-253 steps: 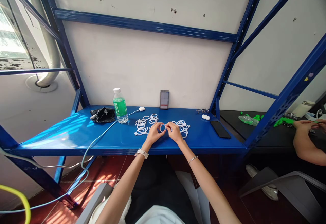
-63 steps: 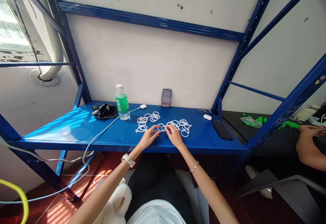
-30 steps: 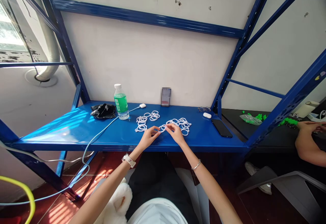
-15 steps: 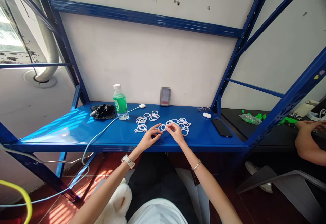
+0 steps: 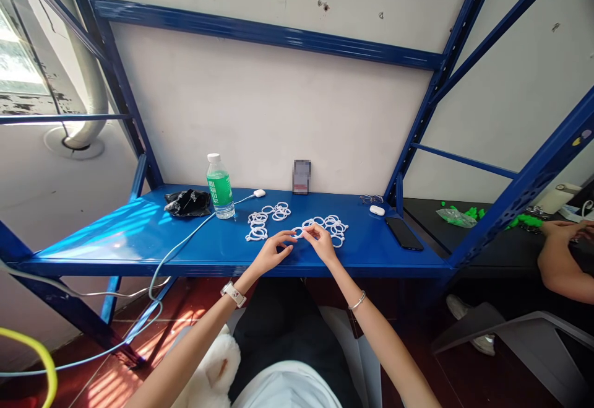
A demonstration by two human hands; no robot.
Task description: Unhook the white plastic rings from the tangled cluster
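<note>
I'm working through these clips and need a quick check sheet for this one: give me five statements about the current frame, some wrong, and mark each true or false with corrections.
1. The right hand pinches a white ring. True.
2. The left hand is wrapped around the bottle. False: its fingers curve close to the white ring; whether they touch it is unclear.
3. The bottle stands upright, to the right of the black plastic bag. True.
4. The white-strapped watch is on the right wrist. False: it is on the left wrist; the right wears a bracelet.
5. The black smartphone lies flat near the right end of the blue tabletop. True.
</note>
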